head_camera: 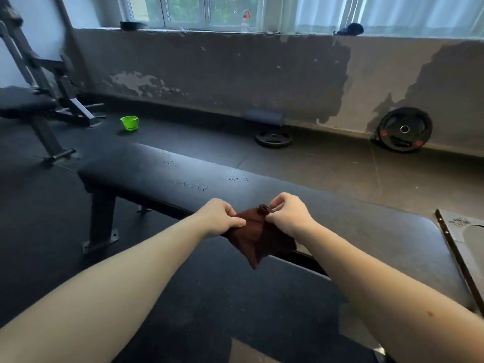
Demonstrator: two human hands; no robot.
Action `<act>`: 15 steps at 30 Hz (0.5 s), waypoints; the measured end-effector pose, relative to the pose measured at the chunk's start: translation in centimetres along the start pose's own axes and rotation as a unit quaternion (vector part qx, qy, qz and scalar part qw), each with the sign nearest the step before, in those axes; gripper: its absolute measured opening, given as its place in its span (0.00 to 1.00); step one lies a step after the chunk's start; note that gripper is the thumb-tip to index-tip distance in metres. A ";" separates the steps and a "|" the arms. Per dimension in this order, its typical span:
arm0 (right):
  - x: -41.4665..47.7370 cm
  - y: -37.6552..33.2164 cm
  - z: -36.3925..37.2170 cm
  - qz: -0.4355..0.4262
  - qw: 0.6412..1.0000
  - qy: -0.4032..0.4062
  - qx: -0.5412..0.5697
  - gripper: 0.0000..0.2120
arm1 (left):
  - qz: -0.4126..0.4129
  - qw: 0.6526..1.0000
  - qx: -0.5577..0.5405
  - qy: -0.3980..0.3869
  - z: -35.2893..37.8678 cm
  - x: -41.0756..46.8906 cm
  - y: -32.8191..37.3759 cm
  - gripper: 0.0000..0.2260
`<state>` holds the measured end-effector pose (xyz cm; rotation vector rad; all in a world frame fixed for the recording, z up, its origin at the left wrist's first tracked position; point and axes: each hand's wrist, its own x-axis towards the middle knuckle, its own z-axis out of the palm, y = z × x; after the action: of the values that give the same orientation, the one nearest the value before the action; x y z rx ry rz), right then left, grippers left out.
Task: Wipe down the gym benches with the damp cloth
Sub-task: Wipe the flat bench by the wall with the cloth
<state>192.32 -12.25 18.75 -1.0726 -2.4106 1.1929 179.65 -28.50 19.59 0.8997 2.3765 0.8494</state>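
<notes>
Both my forearms are stretched out in front of me. My left hand [220, 218] has its fingers curled round one edge of the dark red cloth [258, 237], with the thumb clamped on top. My right hand [288, 216] pinches the opposite edge, fingers bent tight. The cloth hangs bunched between them, one corner drooping, over the near edge of the black flat bench [157, 174]. I can't tell if it touches the pad.

Further along the bench top, small water droplets [193, 186] sit on the padding. A sheet of cardboard [461, 226] lies just beside the bench's right end.

Out on the dark floor there's a green bucket [130, 123] to the left and a weight plate [273, 139] lying flat near the wall. A second plate [404, 129] leans against the wall on the right. Another bench [23, 100] stands far left. Up on the windowsill is a spray bottle [245, 22].
</notes>
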 end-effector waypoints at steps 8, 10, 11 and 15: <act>3.5 0.3 4.9 -0.054 0.964 0.100 -0.240 0.09 | 0.055 0.995 0.085 0.019 0.7 5.5 -4.2 0.07; 3.4 0.1 5.9 -0.056 0.935 0.153 -0.314 0.12 | 0.082 0.980 0.174 0.042 -0.2 6.9 -5.3 0.13; 2.9 -0.2 6.7 -0.043 0.928 0.174 -0.325 0.16 | 0.090 0.971 0.219 0.041 -0.8 7.4 -5.8 0.17; 0.2 -2.3 10.7 0.134 0.937 0.114 -0.301 0.30 | 0.112 0.933 0.342 0.018 -3.1 10.1 -7.5 0.25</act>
<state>185.67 -19.30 13.70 -1.6471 -2.5495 0.3340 167.75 -27.04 14.68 1.4419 2.6721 0.0746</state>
